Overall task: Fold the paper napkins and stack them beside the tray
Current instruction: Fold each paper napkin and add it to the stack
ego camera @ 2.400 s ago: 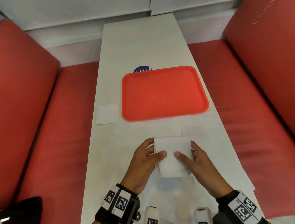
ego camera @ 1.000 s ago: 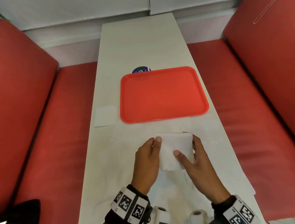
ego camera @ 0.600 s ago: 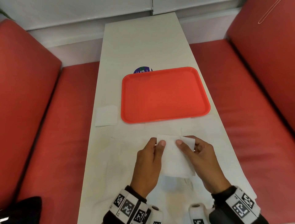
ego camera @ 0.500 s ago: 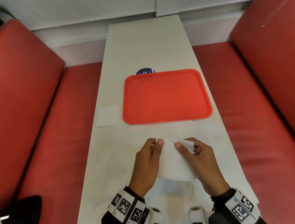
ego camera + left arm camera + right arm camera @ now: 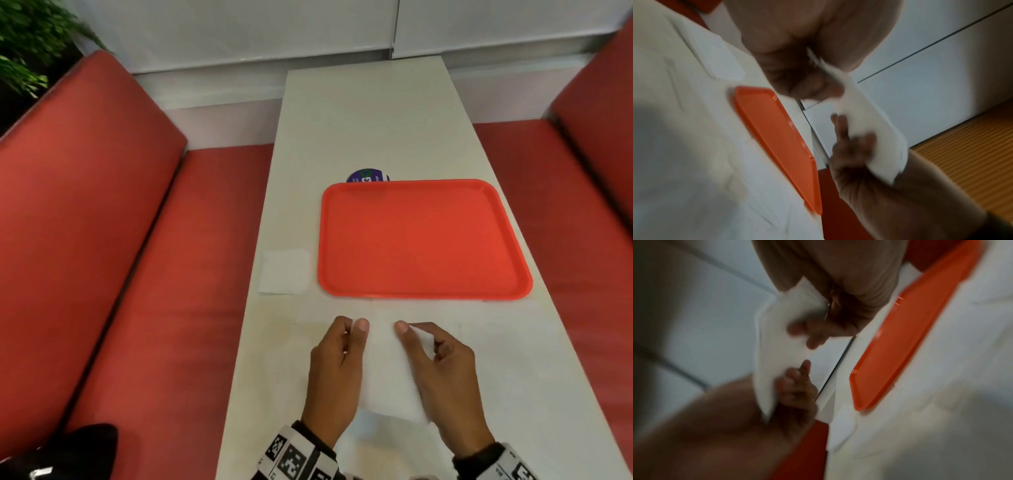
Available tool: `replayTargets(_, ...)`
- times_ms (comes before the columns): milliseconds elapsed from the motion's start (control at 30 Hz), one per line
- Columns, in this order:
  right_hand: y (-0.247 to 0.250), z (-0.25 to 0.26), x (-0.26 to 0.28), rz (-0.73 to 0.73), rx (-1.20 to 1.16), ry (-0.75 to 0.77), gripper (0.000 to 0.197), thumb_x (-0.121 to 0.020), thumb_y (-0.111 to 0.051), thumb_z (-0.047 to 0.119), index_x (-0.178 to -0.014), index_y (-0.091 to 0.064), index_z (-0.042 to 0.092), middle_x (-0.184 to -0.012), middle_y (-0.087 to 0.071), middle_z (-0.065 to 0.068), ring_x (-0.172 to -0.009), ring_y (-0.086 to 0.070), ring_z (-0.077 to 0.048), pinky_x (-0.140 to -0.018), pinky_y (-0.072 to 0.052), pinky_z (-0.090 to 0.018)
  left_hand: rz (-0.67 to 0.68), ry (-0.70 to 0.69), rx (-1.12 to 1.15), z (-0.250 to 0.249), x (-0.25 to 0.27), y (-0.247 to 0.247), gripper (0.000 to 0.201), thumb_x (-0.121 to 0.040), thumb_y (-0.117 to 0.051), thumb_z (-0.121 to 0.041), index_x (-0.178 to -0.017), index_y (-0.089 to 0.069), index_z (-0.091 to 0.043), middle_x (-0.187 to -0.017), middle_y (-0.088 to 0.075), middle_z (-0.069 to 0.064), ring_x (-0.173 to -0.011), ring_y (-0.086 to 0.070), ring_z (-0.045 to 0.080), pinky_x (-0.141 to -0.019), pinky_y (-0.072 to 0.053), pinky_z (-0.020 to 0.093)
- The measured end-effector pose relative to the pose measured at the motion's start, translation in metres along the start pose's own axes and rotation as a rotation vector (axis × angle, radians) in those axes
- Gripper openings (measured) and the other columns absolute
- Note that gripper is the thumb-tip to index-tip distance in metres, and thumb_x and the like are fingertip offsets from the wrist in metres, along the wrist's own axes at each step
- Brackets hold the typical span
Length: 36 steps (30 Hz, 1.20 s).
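Observation:
A half-folded white napkin point(image 5: 385, 373) hangs between my hands just above the table. My left hand point(image 5: 354, 330) pinches its far left corner and my right hand point(image 5: 411, 330) pinches its far right corner. The left wrist view shows the napkin point(image 5: 865, 120) stretched from my left hand point(image 5: 813, 71) to my right hand point(image 5: 855, 151). In the blurred right wrist view the napkin point(image 5: 777, 337) runs from my right hand point(image 5: 828, 318) to my left hand point(image 5: 795, 389). One folded napkin point(image 5: 284, 272) lies just left of the orange tray point(image 5: 424, 295).
Unfolded white napkins point(image 5: 513, 359) lie flat on the white table point(image 5: 370, 120) under and around my hands. A round purple sticker point(image 5: 368, 176) peeks out behind the tray. Red benches point(image 5: 171, 274) flank both long sides of the table.
The napkin was pressed on the table under my fingers; it now hangs from its far corners, pinched in both hands. The head view has swung to the left.

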State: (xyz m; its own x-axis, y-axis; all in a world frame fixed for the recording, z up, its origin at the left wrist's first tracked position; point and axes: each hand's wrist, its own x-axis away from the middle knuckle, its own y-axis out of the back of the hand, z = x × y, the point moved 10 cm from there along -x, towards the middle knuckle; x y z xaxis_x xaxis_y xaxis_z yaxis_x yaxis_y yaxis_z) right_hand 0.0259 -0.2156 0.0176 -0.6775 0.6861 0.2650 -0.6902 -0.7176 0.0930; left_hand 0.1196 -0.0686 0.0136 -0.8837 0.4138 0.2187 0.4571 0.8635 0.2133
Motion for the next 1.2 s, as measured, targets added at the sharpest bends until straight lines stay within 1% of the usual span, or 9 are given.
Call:
replayTargets(133, -0.029, 0.009, -0.012, -0.004, 0.137, 0.123, 0.015, -0.089, -0.069, 0.032, -0.078, -0.072, 0.021, -0.068, -0.068, 0.002, -0.051, -0.057, -0.012, -0.047, -0.044, -0.023, 0.077, -0.011, -0.026, 0.005, -0.026, 0.031, 0.040, -0.101, -0.057, -0.038, -0.073, -0.047, -0.011, -0.064, -0.043, -0.004, -0.061, -0.038, 0.007, -0.058, -0.032, 0.024)
replayTargets(433, 0.036, -0.014, -0.035, -0.244, 0.224, 0.003, 0.015, -0.089, -0.070, 0.026, -0.078, -0.068, 0.016, -0.057, -0.066, -0.002, -0.025, -0.048, -0.016, -0.032, -0.036, -0.019, -0.296, 0.015, -0.323, 0.044, -0.172, 0.155, 0.041, -0.099, -0.059, -0.037, -0.076, -0.061, -0.003, -0.065, -0.054, 0.002, -0.064, -0.044, 0.019, -0.064, -0.034, 0.033)
replayTargets(667, 0.087, -0.044, -0.004, -0.191, 0.248, 0.007, 0.040, -0.064, -0.066, 0.069, -0.072, -0.062, 0.031, -0.056, -0.065, 0.005, -0.041, -0.059, -0.008, -0.045, -0.046, -0.007, -0.351, 0.063, -0.438, 0.076, -0.211, 0.165, 0.031, -0.098, -0.061, -0.035, -0.081, -0.061, -0.010, -0.072, -0.059, 0.005, -0.074, -0.051, 0.022, -0.062, -0.032, 0.029)
replayTargets(733, 0.105, -0.055, -0.010, -0.251, 0.243, 0.156, 0.035, -0.074, -0.069, 0.064, -0.073, -0.061, 0.030, -0.061, -0.064, 0.008, -0.054, -0.061, -0.003, -0.046, -0.054, -0.022, -0.358, 0.102, -0.476, 0.085, -0.213, 0.166, 0.026, -0.097, -0.062, -0.037, -0.086, -0.059, -0.014, -0.079, -0.062, 0.006, -0.080, -0.053, 0.022, -0.065, -0.034, 0.029)
replayTargets(900, 0.079, -0.074, -0.036, -0.197, 0.198, 0.233, 0.015, -0.070, -0.054, 0.068, -0.066, -0.054, 0.054, -0.066, -0.056, 0.044, -0.051, -0.055, 0.007, -0.020, -0.026, -0.026, -0.383, 0.172, -0.496, 0.102, -0.213, 0.171, 0.033, -0.096, -0.062, -0.044, -0.097, -0.054, -0.012, -0.085, -0.059, 0.003, -0.086, -0.057, 0.027, -0.069, -0.041, 0.034)
replayTargets(933, 0.075, -0.092, -0.031, -0.172, 0.254, 0.188, 0.028, -0.075, -0.043, 0.076, -0.064, -0.051, 0.052, -0.067, -0.054, 0.048, -0.049, -0.055, 0.005, -0.079, 0.009, 0.012, -0.381, 0.188, -0.490, 0.105, -0.212, 0.171, 0.035, -0.096, -0.061, -0.046, -0.097, -0.054, -0.012, -0.087, -0.060, 0.005, -0.087, -0.058, 0.028, -0.070, -0.042, 0.035)
replayTargets(967, 0.053, -0.091, -0.026, -0.105, 0.337, 0.142, 0.047, -0.076, -0.029, 0.087, -0.062, -0.050, 0.048, -0.073, -0.054, 0.047, -0.040, -0.053, -0.002, -0.055, -0.027, 0.010, -0.379, 0.208, -0.486, 0.106, -0.210, 0.170, 0.037, -0.096, -0.059, -0.048, -0.096, -0.054, -0.012, -0.087, -0.061, 0.006, -0.086, -0.057, 0.029, -0.070, -0.043, 0.035)
replayTargets(1033, 0.032, -0.096, -0.007, -0.039, 0.515, 0.021, 0.060, -0.072, -0.015, 0.096, -0.058, -0.050, 0.048, -0.083, -0.058, 0.028, -0.031, -0.045, -0.002, -0.045, -0.035, 0.005, -0.386, 0.237, -0.456, 0.101, -0.201, 0.170, 0.040, -0.098, -0.053, -0.051, -0.093, -0.054, -0.012, -0.083, -0.059, 0.006, -0.082, -0.054, 0.028, -0.068, -0.040, 0.035)
replayTargets(1200, -0.021, -0.116, 0.014, 0.190, 1.099, 0.095, 0.069, -0.084, -0.038, 0.075, -0.108, -0.071, 0.020, -0.087, -0.062, -0.002, -0.061, -0.065, -0.022, -0.040, -0.052, -0.032, -0.425, 0.082, -0.424, 0.063, -0.144, 0.167, 0.022, -0.100, -0.054, -0.032, -0.089, -0.054, -0.013, -0.080, -0.060, 0.005, -0.082, -0.057, 0.032, -0.066, -0.040, 0.037)
